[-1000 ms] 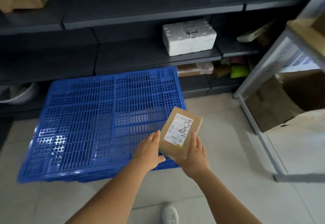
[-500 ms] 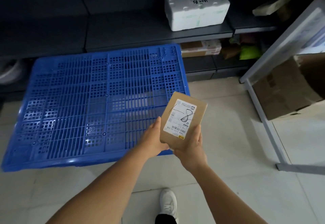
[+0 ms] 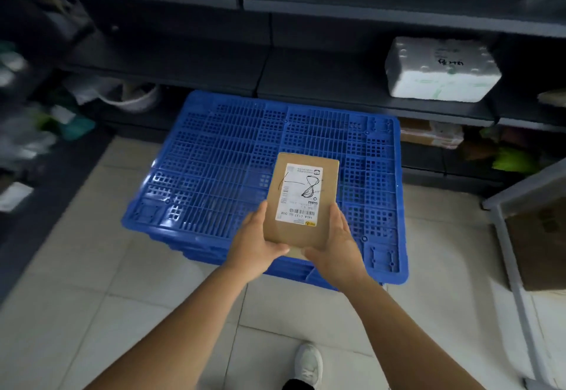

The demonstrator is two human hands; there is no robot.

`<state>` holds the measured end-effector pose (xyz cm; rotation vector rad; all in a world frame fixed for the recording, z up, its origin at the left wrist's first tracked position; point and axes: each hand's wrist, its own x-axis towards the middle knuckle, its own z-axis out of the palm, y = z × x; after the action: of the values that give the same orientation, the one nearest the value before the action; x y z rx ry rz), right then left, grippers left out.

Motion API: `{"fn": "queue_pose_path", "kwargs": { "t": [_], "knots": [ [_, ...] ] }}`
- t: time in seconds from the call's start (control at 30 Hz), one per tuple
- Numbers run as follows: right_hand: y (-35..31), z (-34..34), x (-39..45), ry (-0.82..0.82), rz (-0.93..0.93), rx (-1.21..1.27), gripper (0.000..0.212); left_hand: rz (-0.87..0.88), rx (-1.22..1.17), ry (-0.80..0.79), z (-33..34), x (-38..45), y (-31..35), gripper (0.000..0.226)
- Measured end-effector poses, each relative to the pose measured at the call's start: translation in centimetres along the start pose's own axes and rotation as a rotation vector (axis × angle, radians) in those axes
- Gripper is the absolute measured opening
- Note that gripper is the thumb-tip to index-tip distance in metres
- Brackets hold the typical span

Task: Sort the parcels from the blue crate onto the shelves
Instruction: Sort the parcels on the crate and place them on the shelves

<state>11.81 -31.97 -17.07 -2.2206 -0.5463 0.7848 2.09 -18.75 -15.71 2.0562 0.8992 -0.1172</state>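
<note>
Head view shows the person standing over the blue crate (image 3: 232, 169), which lies on the tiled floor (image 3: 92, 282) against the dark shelves (image 3: 306, 83). Its slatted blue surface faces up and no parcels show on it.

Current state
- The cardboard parcel (image 3: 301, 199) is held in the air above the near right part of the crate, label side up.
- The left hand (image 3: 257, 242) clasps the parcel's lower left edge; the right hand (image 3: 337, 245) clasps the lower right edge. Each grip is curled round the parcel's near corner, thumbs lying on top.
- The white label (image 3: 298, 195) carries a barcode and a handwritten mark that looks like "1-8".

Recommended procedure for this step
1. Read the handwritten mark first; it probably names the destination shelf.
2. Keep both hands on the parcel while turning toward the shelves. It looks flat and light, so one hand could likely take over for the placement.
3. Choose a bare stretch of shelf board, well apart from the white foam box (image 3: 441, 68) on the middle shelf at the right.
4. Set the parcel flat with the label outward or upward so it can be read later.

Limits of visibility
- The left side of the picture is blurred; the items there cannot be identified.
- Shelf numbers or tags are not visible.
- The crate's interior is hidden, so whether parcels remain cannot be told.
- The fingers under the parcel are out of sight.
- Small label print is illegible.
- Upper shelves are cut off at the top.
</note>
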Motion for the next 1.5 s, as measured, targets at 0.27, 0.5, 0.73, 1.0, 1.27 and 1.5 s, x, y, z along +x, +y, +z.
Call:
{"fn": "queue_pose_path", "kwargs": {
  "t": [0.27, 0.5, 0.73, 1.0, 1.27, 1.5],
  "knots": [
    [-13.7, 8.3, -1.6, -0.132, -0.243, -0.081, 0.084, -0.083, -0.174, 0.255, -13.1, -5.6, -8.1, 0.097],
    [-24.5, 18.0, -5.5, -0.274, -0.401, -0.103, 0.085, -0.188, -0.235, 0.46, -23.3, -12.2, -16.8, 0.098],
    [-33.5, 28.4, -10.0, -0.428, -0.576, -0.199, 0.081, -0.297, -0.262, 0.668, -31.0, -20.1, -25.3, 0.097],
    [-41.3, 39.5, -15.2, -0.634, -0.747, -0.31, 0.092, -0.476, -0.313, 0.868, -36.9, -28.7, -33.6, 0.092],
    [-46.8, 50.7, -17.7, -0.841, -0.834, -0.347, 0.093, -0.598, -0.386, 1.015, -41.3, -34.1, -40.7, 0.076],
    [-52.0, 59.9, -15.6, -0.971, -0.837, -0.371, 0.083, -0.68, -0.398, 1.017, -47.4, -32.9, -48.1, 0.078]
  ]
}}
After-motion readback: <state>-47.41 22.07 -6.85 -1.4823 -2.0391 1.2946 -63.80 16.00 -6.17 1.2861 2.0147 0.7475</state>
